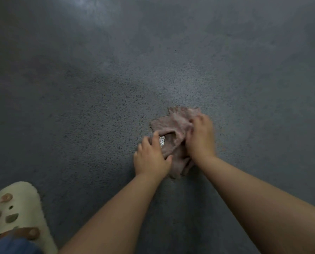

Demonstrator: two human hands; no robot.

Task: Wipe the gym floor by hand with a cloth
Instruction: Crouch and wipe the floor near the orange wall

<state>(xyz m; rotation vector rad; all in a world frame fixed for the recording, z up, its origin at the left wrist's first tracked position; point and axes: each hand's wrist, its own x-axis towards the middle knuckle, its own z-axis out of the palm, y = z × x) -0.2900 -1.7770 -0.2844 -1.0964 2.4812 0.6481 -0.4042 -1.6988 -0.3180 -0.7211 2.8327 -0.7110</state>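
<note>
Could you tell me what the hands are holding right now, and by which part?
Both hold the cloth on the floor: the left hand grips its near left edge, the right hand presses on its right side.

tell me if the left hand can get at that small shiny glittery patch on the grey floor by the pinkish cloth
Probably yes. The left hand already lies on the crumpled pinkish-brown cloth, its fingertips right beside the small shiny patch on the grey speckled floor. The patch shows through a gap in the cloth, uncovered.
</note>
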